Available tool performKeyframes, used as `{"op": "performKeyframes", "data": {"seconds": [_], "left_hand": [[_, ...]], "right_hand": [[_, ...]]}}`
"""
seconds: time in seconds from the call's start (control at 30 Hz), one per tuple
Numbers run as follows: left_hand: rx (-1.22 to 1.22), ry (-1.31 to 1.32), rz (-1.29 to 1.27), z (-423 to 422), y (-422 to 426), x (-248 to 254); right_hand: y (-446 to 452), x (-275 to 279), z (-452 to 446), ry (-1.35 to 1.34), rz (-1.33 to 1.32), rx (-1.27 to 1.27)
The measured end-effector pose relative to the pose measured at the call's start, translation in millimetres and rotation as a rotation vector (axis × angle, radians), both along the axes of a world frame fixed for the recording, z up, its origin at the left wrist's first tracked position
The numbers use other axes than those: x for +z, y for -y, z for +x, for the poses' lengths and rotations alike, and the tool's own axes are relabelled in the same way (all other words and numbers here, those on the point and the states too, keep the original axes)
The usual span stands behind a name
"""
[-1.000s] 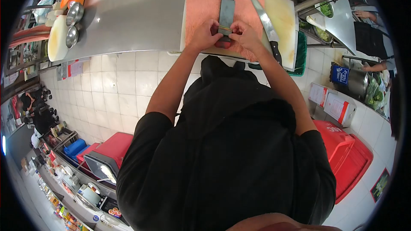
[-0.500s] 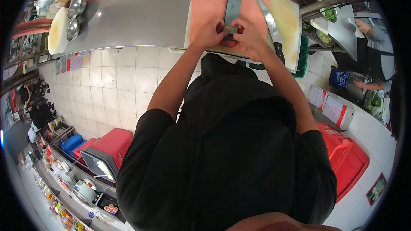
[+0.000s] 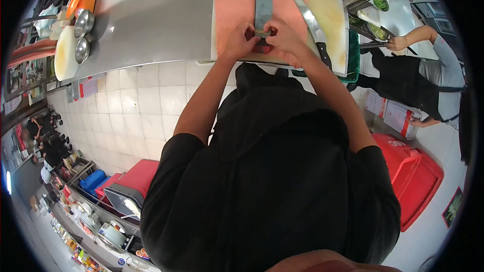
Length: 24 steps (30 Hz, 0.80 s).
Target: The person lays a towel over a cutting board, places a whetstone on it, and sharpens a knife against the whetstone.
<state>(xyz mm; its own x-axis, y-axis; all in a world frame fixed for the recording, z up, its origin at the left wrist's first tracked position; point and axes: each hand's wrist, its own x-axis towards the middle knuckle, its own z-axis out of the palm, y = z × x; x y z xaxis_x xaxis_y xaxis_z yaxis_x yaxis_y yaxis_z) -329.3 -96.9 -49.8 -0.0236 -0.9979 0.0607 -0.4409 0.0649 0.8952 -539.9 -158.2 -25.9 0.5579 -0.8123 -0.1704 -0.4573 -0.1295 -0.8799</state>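
Note:
My left hand [image 3: 237,42] and my right hand [image 3: 286,38] pinch a small, flat grey-tan block [image 3: 262,34] from its two sides. The block lies across the near part of a dark grey whetstone [image 3: 263,10], which points away from me. Under the stone is a pink cloth [image 3: 232,5], spread over a pale yellow cutting board [image 3: 333,15]. Something red shows below my fingers at the stone's near end. To the right of my right hand rests a chef's knife [image 3: 310,17], its black handle toward me. My fingertips are partly hidden.
A steel counter [image 3: 156,15] stretches left, with metal bowls [image 3: 83,23] and a round board [image 3: 65,53] at its far end. A green crate [image 3: 353,60] stands right of the cutting board. At right, a co-worker [image 3: 413,70] in a black apron reaches toward a handle.
The view has shifted a little, and the co-worker at right has come further into view, one arm now stretched out. Both my hands still hold the small block on the whetstone.

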Motion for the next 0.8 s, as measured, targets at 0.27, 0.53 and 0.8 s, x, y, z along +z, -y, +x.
{"op": "performKeyframes", "data": {"seconds": [0.27,0.53,0.8], "left_hand": [[0.000,0.032,0.063,1.3,1.8,-0.4],[-0.005,0.034,0.032,3.0,3.1,-5.1],[-0.025,0.067,0.042,3.8,3.9,-0.7]], "right_hand": [[3.4,-4.1,-2.4,0.056,0.016,0.025],[3.6,-4.7,4.7,0.040,0.084,0.006],[3.8,-0.9,5.6,0.020,0.075,0.004]]}}
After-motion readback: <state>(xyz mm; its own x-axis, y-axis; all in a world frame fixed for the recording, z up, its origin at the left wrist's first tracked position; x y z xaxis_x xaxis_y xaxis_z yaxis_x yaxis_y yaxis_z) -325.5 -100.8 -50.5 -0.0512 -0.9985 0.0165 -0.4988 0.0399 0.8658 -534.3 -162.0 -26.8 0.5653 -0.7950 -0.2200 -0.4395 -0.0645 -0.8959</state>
